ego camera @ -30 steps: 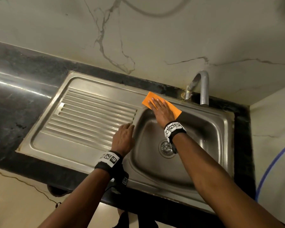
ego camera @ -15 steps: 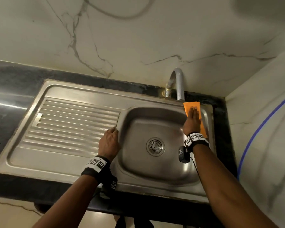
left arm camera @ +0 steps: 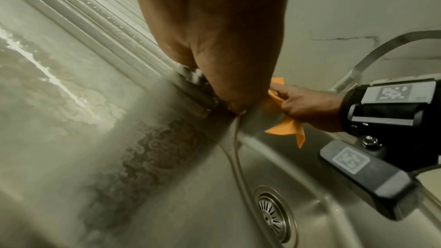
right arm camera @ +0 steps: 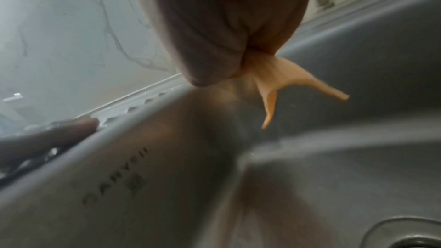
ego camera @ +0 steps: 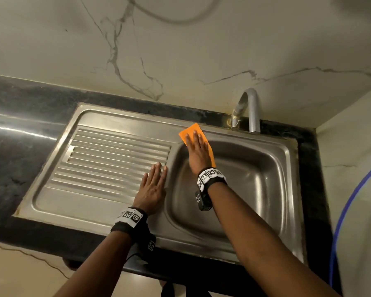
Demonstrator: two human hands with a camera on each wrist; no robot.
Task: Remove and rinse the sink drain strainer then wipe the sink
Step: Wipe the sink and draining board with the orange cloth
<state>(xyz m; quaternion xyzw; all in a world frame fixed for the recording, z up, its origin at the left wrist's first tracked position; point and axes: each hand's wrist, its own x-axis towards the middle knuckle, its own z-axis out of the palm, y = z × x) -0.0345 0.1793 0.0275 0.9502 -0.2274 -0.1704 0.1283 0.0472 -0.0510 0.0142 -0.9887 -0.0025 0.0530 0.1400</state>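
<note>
1. Where the dark stone countertop (ego camera: 26, 151) met the front edge of the stainless steel sink (ego camera: 107, 206), both forearms reached in from below, each with a black wrist strap carrying printed marker tags.
2. Left hand (ego camera: 152, 189) lay flat, palm down, on the ridged drainboard (ego camera: 116, 155) right at the basin's left rim; fingers were straight and together, holding nothing. The left wrist view showed the heel of this hand pressed on the ridge ends.
3. Drain strainer (left arm camera: 274, 214) sat seated in the basin floor, slotted face up, as seen from the left wrist; in the head view the right forearm hid it. Its rim (right arm camera: 405, 235) showed at the lower right corner of the right wrist view.
4. Right hand (ego camera: 198, 153) was flattened, fingers extended, on an orange cloth (ego camera: 191, 130) at the basin's back-left corner, pressing it against the sink's rear rim and inner wall. The left wrist view showed a loose fold of the cloth (left arm camera: 286, 127) hanging below the hand into the basin; the right wrist view showed folds bunched under the palm.
5. Curved metal faucet (ego camera: 250, 108) stood at the rear rim, right of the cloth and apart from it; no water was seen running.
6. Behind it rose a pale veined marble wall (ego camera: 180, 50).
</note>
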